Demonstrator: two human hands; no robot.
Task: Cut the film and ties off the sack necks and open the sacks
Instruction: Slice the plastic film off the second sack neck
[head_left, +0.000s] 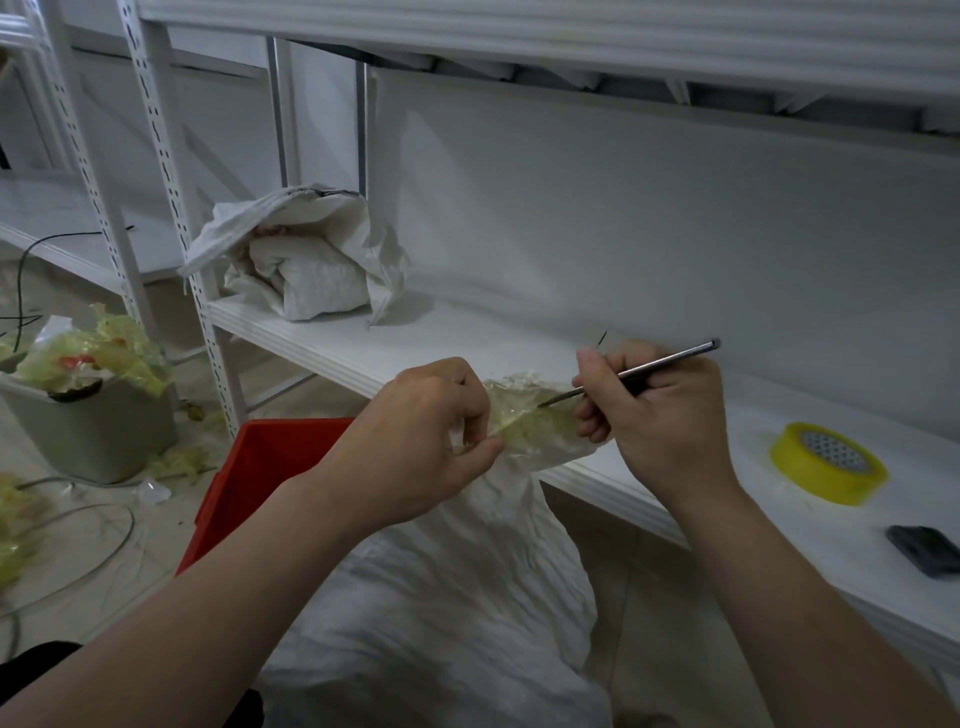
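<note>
Now the sack (467, 597) stands at 6 o'clock, its neck (550, 454) at centre. The left hand (415, 441) pinches it from 9 o'clock; the right hand (660, 415), at 3 o'clock, grips a knife (639, 382). The film (524, 410) seems soft and slippery: hold the neck just below it.

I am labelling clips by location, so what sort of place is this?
Probably a storeroom or stockroom: white slotted metal shelving, an opened sack on it, a taped sack in front, and a bin heaped with cut film.
</note>
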